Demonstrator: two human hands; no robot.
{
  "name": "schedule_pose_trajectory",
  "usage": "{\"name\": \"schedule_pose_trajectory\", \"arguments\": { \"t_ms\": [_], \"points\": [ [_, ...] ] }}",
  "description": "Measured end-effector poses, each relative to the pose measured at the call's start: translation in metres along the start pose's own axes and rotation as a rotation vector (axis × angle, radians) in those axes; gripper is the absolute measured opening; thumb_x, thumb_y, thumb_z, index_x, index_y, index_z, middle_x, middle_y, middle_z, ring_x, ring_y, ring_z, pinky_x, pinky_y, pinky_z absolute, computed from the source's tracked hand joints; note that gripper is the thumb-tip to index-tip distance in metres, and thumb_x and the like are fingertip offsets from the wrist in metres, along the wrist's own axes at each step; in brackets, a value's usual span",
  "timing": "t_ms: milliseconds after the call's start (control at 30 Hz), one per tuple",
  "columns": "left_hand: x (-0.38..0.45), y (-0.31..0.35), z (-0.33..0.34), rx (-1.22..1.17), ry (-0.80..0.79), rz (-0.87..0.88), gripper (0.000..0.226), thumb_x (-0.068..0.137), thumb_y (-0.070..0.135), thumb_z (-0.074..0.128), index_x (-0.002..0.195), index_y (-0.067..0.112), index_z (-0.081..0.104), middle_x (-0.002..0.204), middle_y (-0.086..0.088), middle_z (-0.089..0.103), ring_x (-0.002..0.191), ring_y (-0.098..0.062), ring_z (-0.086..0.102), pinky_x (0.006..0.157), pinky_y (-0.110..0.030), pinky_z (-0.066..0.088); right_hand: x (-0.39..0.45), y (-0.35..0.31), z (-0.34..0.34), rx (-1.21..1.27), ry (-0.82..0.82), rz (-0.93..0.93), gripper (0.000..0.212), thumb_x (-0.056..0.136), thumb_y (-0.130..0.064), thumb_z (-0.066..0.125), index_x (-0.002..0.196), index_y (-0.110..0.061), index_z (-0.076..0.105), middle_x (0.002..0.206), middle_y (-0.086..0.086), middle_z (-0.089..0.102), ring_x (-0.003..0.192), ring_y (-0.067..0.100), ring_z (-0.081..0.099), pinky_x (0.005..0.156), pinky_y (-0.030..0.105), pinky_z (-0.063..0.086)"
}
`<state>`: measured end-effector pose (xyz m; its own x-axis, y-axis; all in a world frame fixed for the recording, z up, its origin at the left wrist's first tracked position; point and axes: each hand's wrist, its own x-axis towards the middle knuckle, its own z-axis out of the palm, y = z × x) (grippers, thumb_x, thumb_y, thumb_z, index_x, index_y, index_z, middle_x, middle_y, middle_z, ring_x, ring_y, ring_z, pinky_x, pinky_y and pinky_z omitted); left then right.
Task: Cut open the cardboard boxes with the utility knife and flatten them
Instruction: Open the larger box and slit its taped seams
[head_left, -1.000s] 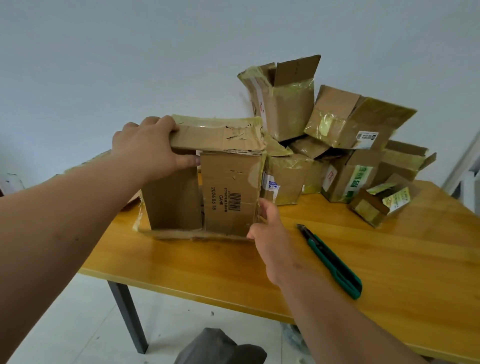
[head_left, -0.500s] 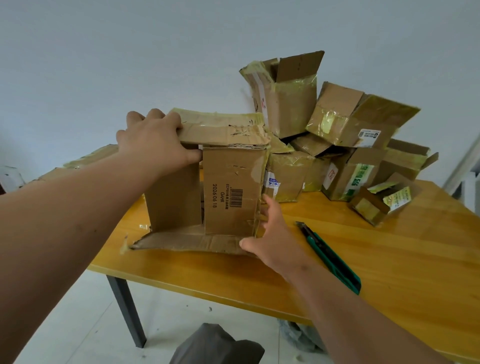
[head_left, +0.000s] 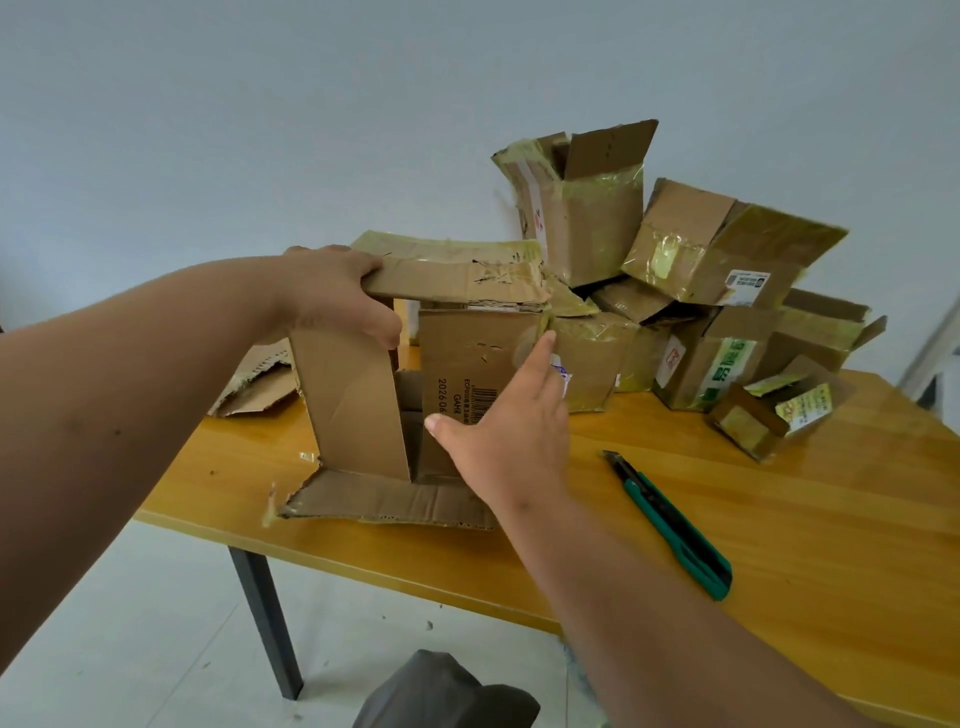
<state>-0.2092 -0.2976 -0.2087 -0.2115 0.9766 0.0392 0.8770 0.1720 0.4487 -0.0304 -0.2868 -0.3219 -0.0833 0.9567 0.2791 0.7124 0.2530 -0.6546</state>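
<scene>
A cut-open cardboard box (head_left: 467, 364) stands upright on the wooden table (head_left: 779, 545), its bottom flap spread flat toward me and its side panel swung out at the left. My left hand (head_left: 332, 296) grips the left end of the box's top flap, thumb underneath. My right hand (head_left: 504, 431) is flat with straight fingers against the box's front face, over the barcode. The green utility knife (head_left: 670, 519) lies alone on the table to the right of my right hand, blade end pointing away from me.
A heap of several taped cardboard boxes (head_left: 675, 291) fills the back right of the table against the wall. Flattened cardboard (head_left: 254, 379) lies at the back left. The table's front edge and a dark metal leg (head_left: 265, 623) are near me; a grey object (head_left: 441, 696) sits on the floor.
My right hand has risen from the box's lower right corner and opened flat onto its front face. The side panel has swung further out and the bottom flap has folded down onto the table.
</scene>
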Motion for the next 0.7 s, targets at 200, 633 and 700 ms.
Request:
{"name": "schedule_pose_trajectory", "arguments": {
  "t_ms": [200, 633, 700],
  "points": [
    [-0.012, -0.008, -0.009, -0.095, -0.184, 0.106, 0.116, 0.051, 0.039, 0.071, 0.154, 0.029, 0.019, 0.143, 0.004, 0.032, 0.118, -0.019, 0.039, 0.093, -0.032, 0.038, 0.002, -0.016, 0.015, -0.028, 0.082, 0.12, 0.147, 0.063, -0.075, 0.075, 0.152, -0.017, -0.027, 0.164, 0.007, 0.007, 0.147, 0.031, 0.018, 0.118, 0.044, 0.022],
    [-0.018, -0.008, -0.006, 0.008, -0.176, 0.229, 0.116, 0.054, 0.047, 0.069, 0.155, 0.03, 0.013, 0.154, 0.014, 0.015, 0.134, -0.015, 0.019, 0.108, -0.033, 0.03, 0.018, -0.025, 0.022, -0.056, 0.158, 0.25, 0.152, 0.057, -0.084, 0.07, 0.149, -0.015, -0.03, 0.162, 0.01, 0.011, 0.145, 0.033, 0.021, 0.116, 0.047, 0.021],
    [-0.017, -0.006, -0.004, 0.066, -0.186, 0.237, 0.117, 0.054, 0.05, 0.068, 0.155, 0.033, 0.009, 0.159, 0.016, 0.004, 0.144, -0.019, 0.008, 0.116, -0.042, 0.023, 0.025, -0.03, 0.019, -0.004, 0.168, 0.299, 0.151, 0.058, -0.081, 0.072, 0.151, -0.016, -0.027, 0.162, 0.011, 0.013, 0.145, 0.034, 0.022, 0.116, 0.049, 0.023]
  ]
}}
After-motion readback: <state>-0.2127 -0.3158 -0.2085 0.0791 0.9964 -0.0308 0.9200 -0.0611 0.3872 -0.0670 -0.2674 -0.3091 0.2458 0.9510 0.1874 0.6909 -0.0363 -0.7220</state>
